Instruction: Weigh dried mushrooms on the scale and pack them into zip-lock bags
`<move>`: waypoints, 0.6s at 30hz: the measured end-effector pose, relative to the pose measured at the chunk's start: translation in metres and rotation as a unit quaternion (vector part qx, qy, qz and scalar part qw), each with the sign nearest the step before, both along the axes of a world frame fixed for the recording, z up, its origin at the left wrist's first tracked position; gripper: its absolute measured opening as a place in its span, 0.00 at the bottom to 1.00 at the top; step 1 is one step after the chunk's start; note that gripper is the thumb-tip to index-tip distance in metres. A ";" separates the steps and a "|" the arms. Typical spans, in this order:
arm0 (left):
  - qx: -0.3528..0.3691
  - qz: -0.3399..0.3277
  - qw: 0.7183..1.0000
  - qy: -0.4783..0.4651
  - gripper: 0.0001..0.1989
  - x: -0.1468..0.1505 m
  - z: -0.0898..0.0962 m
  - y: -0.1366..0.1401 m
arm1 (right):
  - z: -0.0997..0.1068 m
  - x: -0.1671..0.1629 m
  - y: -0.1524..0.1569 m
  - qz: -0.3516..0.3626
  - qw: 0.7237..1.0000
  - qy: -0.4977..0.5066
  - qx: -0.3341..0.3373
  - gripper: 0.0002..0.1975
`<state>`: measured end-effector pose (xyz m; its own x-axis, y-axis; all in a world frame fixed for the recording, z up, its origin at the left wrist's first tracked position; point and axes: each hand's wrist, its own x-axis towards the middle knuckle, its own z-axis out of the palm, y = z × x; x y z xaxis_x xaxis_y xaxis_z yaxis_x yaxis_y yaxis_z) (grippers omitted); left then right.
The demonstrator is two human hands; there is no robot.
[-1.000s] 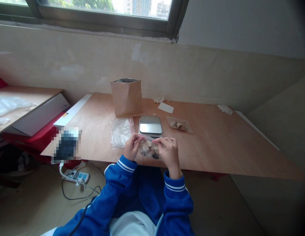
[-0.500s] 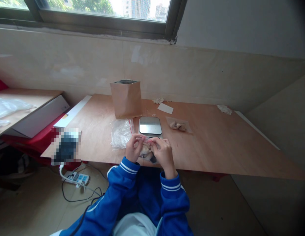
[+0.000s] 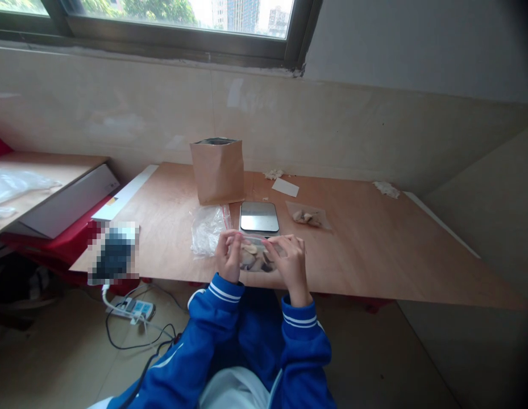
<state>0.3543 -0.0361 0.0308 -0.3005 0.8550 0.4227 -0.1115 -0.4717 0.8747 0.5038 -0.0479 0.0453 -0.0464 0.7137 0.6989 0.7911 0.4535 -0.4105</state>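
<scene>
Between my hands is a clear zip bag [image 3: 257, 262] with several pale, dried-looking slices in it; what they are I cannot tell. My left hand [image 3: 229, 254] pinches the bag's top left corner. The top right part of its rim is pinched by my right hand [image 3: 289, 258]. Just beyond the bag, a digital scale [image 3: 259, 216] with a bare metal plate lies on the table. A bundle of clear plastic bags [image 3: 209, 232] lies left of the scale. To the right, a second filled zip bag [image 3: 308, 216] lies flat.
An open brown paper pouch [image 3: 218, 173] stands upright behind the scale. A white card [image 3: 285, 187] and crumbly scraps [image 3: 274, 174] lie near the wall. At the table's left edge is a pixelated device [image 3: 114, 253] on a white cable, above a power strip [image 3: 133, 308] on the floor.
My hands have moved apart along the bag's rim, the right one shifting rightward. The bag is now stretched wider and its contents show more fully.
</scene>
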 end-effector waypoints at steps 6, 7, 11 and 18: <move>-0.045 0.017 0.997 -0.058 0.13 -0.018 0.006 0.012 | 0.002 0.022 0.010 0.006 0.999 0.026 -0.037 0.15; -0.049 0.016 0.997 -0.065 0.14 -0.019 0.007 0.013 | 0.004 0.023 0.012 0.008 0.998 0.038 -0.044 0.16; -0.064 0.006 0.990 -0.126 0.15 -0.012 0.011 0.018 | 0.013 0.027 0.017 0.020 0.984 0.149 -0.092 0.17; -0.108 -0.011 0.966 -0.235 0.17 0.008 0.008 0.029 | 0.016 0.037 0.021 0.034 0.910 0.382 -0.158 0.21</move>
<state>0.3620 -0.0071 0.0386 -0.3966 0.9163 0.0551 -0.5281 -0.2768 0.8028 0.5410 -0.0264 0.0609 0.3155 0.8985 0.3052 0.1938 0.2539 -0.9476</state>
